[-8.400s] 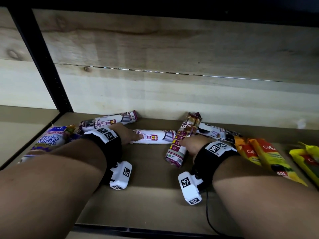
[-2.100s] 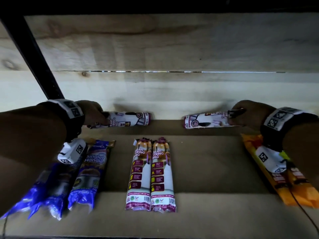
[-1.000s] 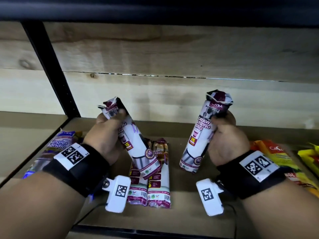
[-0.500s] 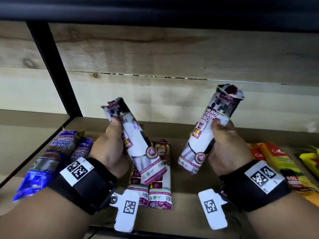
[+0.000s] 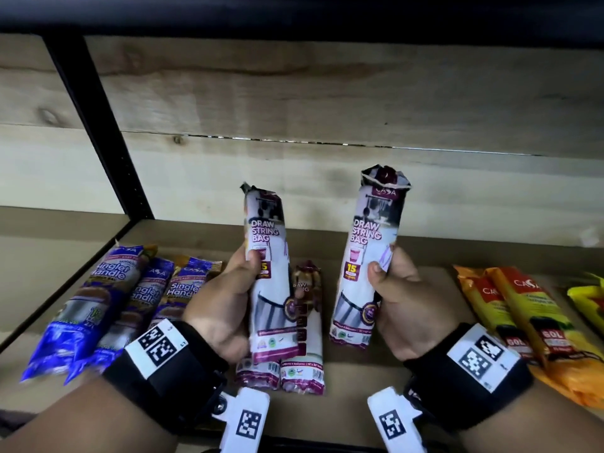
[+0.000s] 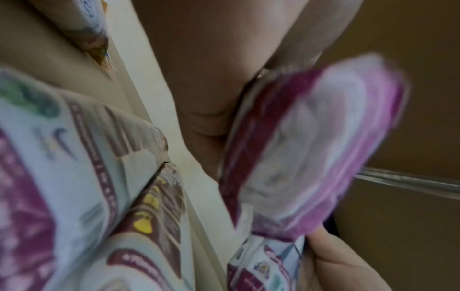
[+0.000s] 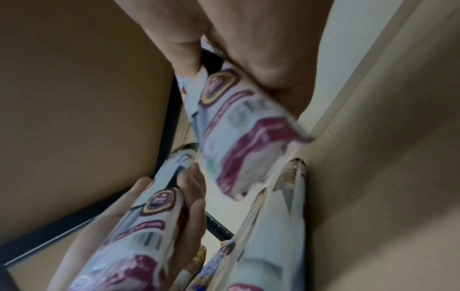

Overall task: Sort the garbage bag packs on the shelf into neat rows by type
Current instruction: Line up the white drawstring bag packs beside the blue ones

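My left hand grips a white and maroon draw string bag pack upright above the shelf. My right hand grips a second pack of the same kind, also upright, a little to the right. Two more draw string packs lie side by side on the shelf below, partly hidden by the left pack. The left wrist view shows the held pack's bottom end, blurred. In the right wrist view the right-hand pack hangs above the other held pack.
Three blue singlet handle packs lie in a row at the left. Orange packs lie at the right, with a yellow pack at the far right edge. A black upright post and a wooden back wall bound the cardboard shelf.
Both hands lifted the two packs from the shelf's back, pulled them towards me and turned them from tilted to nearly upright with the printed fronts facing me.
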